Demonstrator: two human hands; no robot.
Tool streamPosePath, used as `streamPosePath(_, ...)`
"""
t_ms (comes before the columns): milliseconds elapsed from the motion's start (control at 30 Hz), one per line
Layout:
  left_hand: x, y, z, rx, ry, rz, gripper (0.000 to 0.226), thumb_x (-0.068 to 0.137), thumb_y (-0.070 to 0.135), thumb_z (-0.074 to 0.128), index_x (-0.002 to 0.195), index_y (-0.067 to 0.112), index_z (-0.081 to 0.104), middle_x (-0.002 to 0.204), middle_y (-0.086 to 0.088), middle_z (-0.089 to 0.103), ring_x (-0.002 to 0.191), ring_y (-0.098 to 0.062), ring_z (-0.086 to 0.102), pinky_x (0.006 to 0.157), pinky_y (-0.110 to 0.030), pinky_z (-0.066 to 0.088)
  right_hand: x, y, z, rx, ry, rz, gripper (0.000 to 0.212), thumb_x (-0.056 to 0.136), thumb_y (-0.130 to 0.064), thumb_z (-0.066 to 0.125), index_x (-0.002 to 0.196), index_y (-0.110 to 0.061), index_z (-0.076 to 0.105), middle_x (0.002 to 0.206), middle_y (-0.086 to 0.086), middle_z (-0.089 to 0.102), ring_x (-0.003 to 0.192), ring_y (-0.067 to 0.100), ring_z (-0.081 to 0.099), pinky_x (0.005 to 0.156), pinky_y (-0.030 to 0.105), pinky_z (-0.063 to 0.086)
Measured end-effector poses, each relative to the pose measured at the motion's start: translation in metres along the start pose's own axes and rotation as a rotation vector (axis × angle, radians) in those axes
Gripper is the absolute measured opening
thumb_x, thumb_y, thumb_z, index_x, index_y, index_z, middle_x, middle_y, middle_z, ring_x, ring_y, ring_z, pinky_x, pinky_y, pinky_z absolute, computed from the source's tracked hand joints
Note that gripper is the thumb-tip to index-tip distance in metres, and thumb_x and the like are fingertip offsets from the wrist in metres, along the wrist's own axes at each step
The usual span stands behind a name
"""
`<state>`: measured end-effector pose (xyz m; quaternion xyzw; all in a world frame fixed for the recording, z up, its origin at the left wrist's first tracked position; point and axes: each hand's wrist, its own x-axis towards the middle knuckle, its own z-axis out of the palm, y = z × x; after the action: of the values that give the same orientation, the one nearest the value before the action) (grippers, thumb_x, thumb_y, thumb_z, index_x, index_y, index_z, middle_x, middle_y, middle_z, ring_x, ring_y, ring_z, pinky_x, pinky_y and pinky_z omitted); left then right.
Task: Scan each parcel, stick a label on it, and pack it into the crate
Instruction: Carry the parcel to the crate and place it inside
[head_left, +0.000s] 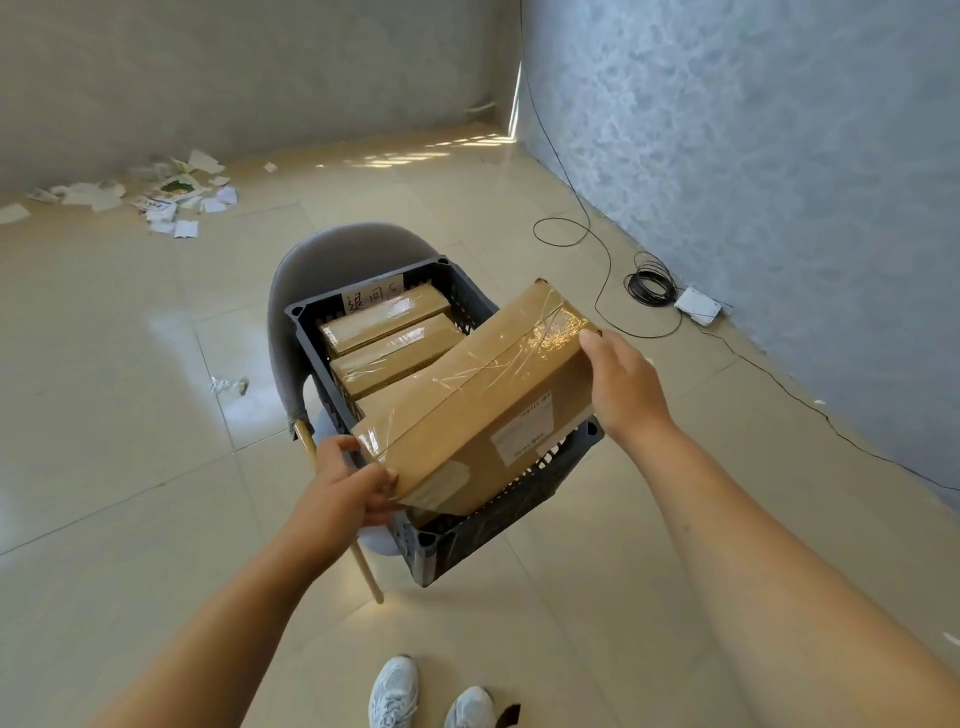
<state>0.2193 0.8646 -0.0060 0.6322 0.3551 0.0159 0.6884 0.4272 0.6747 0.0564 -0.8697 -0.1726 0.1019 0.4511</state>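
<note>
A taped cardboard parcel (483, 400) with a white label on its near side hangs tilted over the dark plastic crate (524, 512). My left hand (348, 488) grips its near left corner, thumb on top. My right hand (623, 384) holds its far right end, thumb against the taped edge. Two cardboard parcels (387, 332) lie side by side in the far part of the crate. A paper tag with handwriting (371, 300) sits on the crate's far wall.
The crate rests on a grey chair (332, 254) with wooden legs. Torn papers (161, 195) litter the tiled floor at the far left. A black cable coil (652, 283) and a white device (698, 305) lie by the right wall. My shoes (431, 693) are below.
</note>
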Motion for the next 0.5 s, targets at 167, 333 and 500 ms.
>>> streamPosePath(167,0.007,0.013,0.004,-0.004,0.039,0.024,0.037,0.092,0.014,0.051,0.123,0.021,0.033,0.092,-0.019,0.066,0.068,-0.027,0.072,0.065,-0.036,0.056,0.025,-0.004,-0.002,-0.029,-0.011,-0.012,0.038,0.092,-0.052,0.031,0.075,-0.026,0.051,0.079,-0.006,0.054,0.075,0.006,0.049,0.06,0.026,0.034)
streamPosePath(333,0.012,0.023,0.013,-0.019,0.024,0.041,0.031,0.094,0.019,0.049,0.123,0.018,0.037,0.089,-0.018,0.069,0.07,-0.027,0.071,0.064,-0.036,0.057,0.05,-0.018,-0.015,-0.098,0.025,-0.075,0.046,0.089,-0.062,0.03,0.072,-0.024,0.05,0.085,0.001,0.053,0.076,0.014,0.049,0.059,0.03,0.032)
streamPosePath(500,0.031,0.024,0.024,-0.079,0.013,-0.051,0.019,0.096,0.023,0.047,0.114,0.018,0.044,0.091,-0.019,0.068,0.065,-0.027,0.071,0.059,-0.035,0.057,0.075,-0.019,-0.012,-0.244,-0.032,-0.017,0.055,0.09,-0.064,0.027,0.086,-0.019,0.058,0.097,0.007,0.058,0.087,0.022,0.053,0.066,0.034,0.035)
